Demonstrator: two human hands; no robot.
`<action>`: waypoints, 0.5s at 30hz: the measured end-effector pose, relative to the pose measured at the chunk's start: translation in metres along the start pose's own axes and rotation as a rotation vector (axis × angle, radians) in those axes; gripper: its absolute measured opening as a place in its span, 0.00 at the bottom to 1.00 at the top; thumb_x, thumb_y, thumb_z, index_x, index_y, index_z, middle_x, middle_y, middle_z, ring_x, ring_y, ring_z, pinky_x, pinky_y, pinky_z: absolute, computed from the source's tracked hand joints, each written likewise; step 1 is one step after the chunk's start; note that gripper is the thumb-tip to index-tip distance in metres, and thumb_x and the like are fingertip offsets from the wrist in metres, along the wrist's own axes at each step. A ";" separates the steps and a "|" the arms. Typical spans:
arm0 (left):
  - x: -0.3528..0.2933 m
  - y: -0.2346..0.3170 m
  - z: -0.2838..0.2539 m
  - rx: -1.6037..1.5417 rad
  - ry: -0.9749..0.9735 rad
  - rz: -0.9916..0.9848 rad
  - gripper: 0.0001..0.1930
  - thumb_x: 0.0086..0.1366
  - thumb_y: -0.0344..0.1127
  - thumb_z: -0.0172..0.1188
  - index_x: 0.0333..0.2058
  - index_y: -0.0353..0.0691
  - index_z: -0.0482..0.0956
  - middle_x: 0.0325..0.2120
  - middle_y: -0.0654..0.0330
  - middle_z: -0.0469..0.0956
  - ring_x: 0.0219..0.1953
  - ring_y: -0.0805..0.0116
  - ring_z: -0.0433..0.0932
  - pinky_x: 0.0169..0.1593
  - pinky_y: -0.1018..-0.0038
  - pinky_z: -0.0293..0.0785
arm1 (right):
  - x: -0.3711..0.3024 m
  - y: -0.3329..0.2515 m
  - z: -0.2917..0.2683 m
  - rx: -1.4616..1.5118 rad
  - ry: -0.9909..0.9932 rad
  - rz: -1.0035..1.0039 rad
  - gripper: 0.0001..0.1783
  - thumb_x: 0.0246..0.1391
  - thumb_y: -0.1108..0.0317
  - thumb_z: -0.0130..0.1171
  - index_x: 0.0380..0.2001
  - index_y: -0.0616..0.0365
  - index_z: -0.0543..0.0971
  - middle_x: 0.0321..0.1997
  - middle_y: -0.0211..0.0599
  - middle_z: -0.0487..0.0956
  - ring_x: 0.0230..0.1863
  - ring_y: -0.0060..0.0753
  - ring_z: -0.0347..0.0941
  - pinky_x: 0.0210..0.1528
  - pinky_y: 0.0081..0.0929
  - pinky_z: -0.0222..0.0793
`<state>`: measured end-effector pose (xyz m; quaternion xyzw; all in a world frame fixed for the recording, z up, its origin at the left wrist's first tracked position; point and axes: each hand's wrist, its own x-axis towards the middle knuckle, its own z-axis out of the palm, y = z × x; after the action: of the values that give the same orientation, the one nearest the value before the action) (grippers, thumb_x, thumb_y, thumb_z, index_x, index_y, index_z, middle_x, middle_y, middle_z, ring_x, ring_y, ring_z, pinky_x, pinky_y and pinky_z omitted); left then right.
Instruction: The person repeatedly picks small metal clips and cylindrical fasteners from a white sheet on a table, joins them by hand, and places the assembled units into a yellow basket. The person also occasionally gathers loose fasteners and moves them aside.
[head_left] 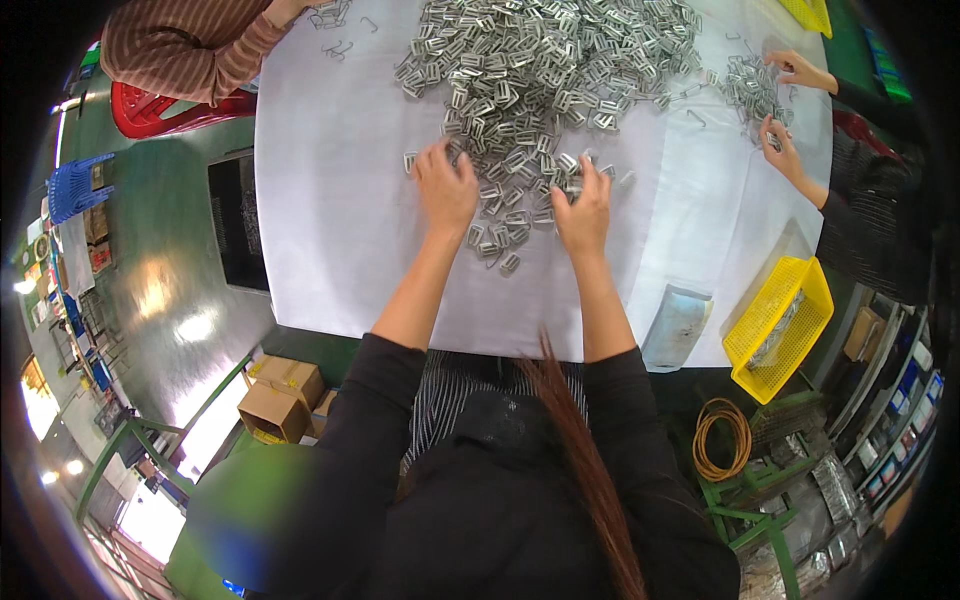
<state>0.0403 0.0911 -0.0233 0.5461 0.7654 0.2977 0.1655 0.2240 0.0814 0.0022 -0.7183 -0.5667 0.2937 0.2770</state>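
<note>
A big heap of silvery metal slide buckles (560, 60) covers the far middle of the white-covered table (340, 200), with a looser tongue of buckles (510, 215) spreading toward me. At the left side of that tongue, my left hand (447, 188) rests palm down, its fingers apart and the tips against the buckles. My right hand (584, 212) is at the opposite side, thumb and fingers apart around several buckles at the pile's edge. No buckle is plainly gripped in either hand; the undersides of the fingers are hidden.
Another person's hands (785, 150) work at a small pile of wire hooks (750, 90) on the right. A striped sleeve (190, 45) shows at the far left. Near the right table edge are a flat grey-blue packet (677, 328) and a yellow basket (780, 328).
</note>
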 end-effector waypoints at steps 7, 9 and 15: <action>0.054 0.031 0.032 -0.542 -0.349 -0.154 0.20 0.56 0.37 0.58 0.43 0.32 0.67 0.38 0.50 0.71 0.39 0.57 0.71 0.42 0.66 0.67 | 0.062 -0.030 0.077 0.193 0.062 -0.206 0.43 0.32 0.70 0.65 0.56 0.58 0.59 0.49 0.48 0.65 0.50 0.46 0.64 0.51 0.35 0.63; 0.066 0.025 0.022 -0.951 -0.521 -0.406 0.19 0.56 0.38 0.60 0.42 0.33 0.68 0.37 0.54 0.72 0.36 0.63 0.73 0.38 0.70 0.70 | 0.062 -0.037 0.068 0.453 -0.092 -0.179 0.39 0.32 0.71 0.65 0.53 0.57 0.63 0.45 0.45 0.70 0.45 0.38 0.68 0.46 0.30 0.66; 0.074 0.037 -0.038 -0.967 -0.621 -0.328 0.12 0.57 0.35 0.59 0.38 0.38 0.72 0.30 0.64 0.77 0.33 0.74 0.75 0.33 0.77 0.71 | 0.058 -0.058 -0.022 0.618 -0.259 0.093 0.12 0.41 0.73 0.60 0.34 0.57 0.77 0.27 0.28 0.76 0.28 0.16 0.70 0.30 0.16 0.66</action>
<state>0.0200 0.1581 0.0346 0.3449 0.5333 0.4093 0.6550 0.2129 0.1481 0.0532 -0.5822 -0.4479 0.5527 0.3937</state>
